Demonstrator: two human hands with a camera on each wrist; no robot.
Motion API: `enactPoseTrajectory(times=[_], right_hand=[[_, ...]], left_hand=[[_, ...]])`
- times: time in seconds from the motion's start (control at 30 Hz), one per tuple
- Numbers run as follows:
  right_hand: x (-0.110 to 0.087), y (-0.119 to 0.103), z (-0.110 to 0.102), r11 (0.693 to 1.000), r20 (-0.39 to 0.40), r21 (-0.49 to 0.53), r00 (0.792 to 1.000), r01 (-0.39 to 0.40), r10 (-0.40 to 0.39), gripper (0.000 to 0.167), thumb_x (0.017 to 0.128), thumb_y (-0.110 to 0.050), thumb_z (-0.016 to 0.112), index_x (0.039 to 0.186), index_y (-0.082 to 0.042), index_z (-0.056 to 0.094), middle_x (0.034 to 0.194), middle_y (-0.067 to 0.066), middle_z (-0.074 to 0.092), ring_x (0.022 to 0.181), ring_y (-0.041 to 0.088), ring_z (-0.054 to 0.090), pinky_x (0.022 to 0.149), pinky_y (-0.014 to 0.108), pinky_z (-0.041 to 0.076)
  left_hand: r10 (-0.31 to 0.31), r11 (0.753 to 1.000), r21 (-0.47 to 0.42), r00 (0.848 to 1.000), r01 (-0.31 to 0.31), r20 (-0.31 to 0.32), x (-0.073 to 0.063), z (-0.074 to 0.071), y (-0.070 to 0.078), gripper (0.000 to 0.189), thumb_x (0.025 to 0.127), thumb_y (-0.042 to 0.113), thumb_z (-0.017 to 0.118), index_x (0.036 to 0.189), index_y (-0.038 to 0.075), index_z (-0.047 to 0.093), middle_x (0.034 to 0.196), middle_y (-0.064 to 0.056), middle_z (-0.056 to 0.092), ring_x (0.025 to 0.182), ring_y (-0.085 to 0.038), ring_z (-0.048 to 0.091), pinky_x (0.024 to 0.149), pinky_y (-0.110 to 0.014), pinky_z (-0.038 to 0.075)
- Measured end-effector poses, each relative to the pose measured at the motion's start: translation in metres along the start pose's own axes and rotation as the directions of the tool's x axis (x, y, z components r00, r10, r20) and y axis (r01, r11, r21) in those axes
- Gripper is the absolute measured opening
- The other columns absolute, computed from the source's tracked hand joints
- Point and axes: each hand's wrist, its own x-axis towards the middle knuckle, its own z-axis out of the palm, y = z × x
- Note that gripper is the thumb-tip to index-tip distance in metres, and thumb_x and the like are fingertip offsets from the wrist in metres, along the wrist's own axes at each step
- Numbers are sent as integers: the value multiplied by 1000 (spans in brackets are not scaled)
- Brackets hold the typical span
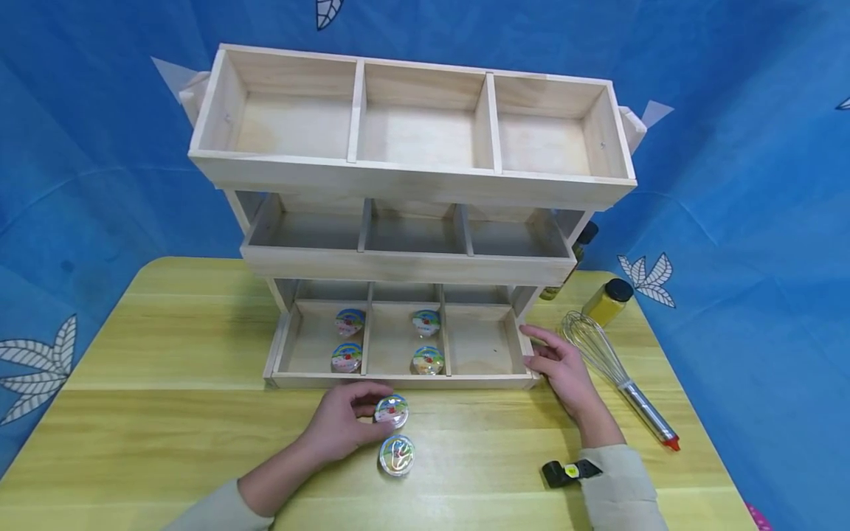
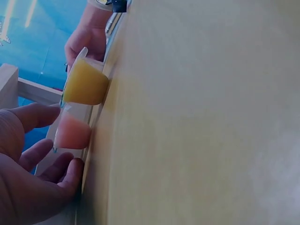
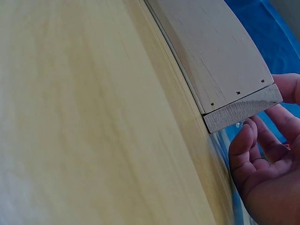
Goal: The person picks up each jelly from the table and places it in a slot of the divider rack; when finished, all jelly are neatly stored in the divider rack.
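My left hand (image 1: 341,424) pinches a small jelly cup with a printed lid (image 1: 392,411), thumb and forefinger at its rim; in the left wrist view its contents (image 2: 73,132) look pink. Just nearer to me on the table stands a second jelly cup (image 1: 397,455), with yellow contents (image 2: 86,84). My right hand (image 1: 564,369) rests loosely at the right end of the wooden rack's bottom tray (image 1: 405,381), thumb and forefinger at its edge. Two jelly cups (image 1: 347,358) sit in the tray's left compartment and two more (image 1: 428,360) in its middle one.
Above the bottom tray rise the rack's middle tier (image 1: 412,264) and top tier (image 1: 412,177), each split into three compartments. Right of the rack are a wire whisk (image 1: 617,372), a yellow jar with black lid (image 1: 607,301) and a dark-capped bottle (image 1: 584,236). Blue cloth (image 1: 744,184) hangs behind.
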Motion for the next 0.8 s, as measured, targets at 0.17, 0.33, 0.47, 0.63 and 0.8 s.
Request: enactPoseTrajectory(times=[0.17, 0.33, 0.47, 0.63, 0.8], right_hand=[[-1, -4, 2, 1000, 1, 12, 1000, 12, -12, 51, 89, 3, 69, 139, 2, 55, 134, 18, 51, 89, 16, 51, 70, 22, 48], [-1, -4, 2, 1000, 5, 20, 1000, 17, -17, 51, 90, 4, 68, 139, 4, 54, 137, 20, 50, 89, 16, 52, 71, 22, 48], [0, -3, 3, 999, 6, 34, 1000, 17, -17, 51, 90, 5, 68, 139, 4, 54, 137, 21, 50, 88, 15, 54, 71, 22, 50], [-1, -3, 4, 999, 9, 50, 1000, 20, -20, 51, 89, 6, 68, 138, 5, 54, 137, 22, 50, 89, 14, 56, 72, 22, 51], [-1, -4, 4, 998, 8, 55, 1000, 23, -23, 51, 89, 7, 67, 138, 6, 54, 136, 23, 50, 89, 14, 57, 71, 22, 52]], left_hand=[[15, 998, 57, 1000, -15, -1, 1, -1, -4, 47, 71, 0, 87, 114, -3, 69, 110, -15, 66, 91, -28, 69, 78, -30, 58], [31, 994, 108, 1000, -30, -2, 2, -1, -8, 47, 71, 3, 89, 114, 0, 70, 111, -13, 66, 90, -24, 69, 77, -30, 58], [65, 982, 177, 998, -65, 3, 0, -1, -7, 47, 72, 6, 89, 115, 1, 71, 113, -11, 66, 89, -22, 67, 78, -29, 58], [99, 971, 217, 995, -100, 18, -1, -1, -6, 50, 71, 7, 89, 117, 0, 70, 114, -11, 66, 89, -22, 66, 80, -29, 57], [104, 968, 227, 994, -105, 17, 0, -1, -8, 54, 69, 6, 90, 119, -1, 69, 112, -10, 67, 88, -20, 67, 79, -28, 58]])
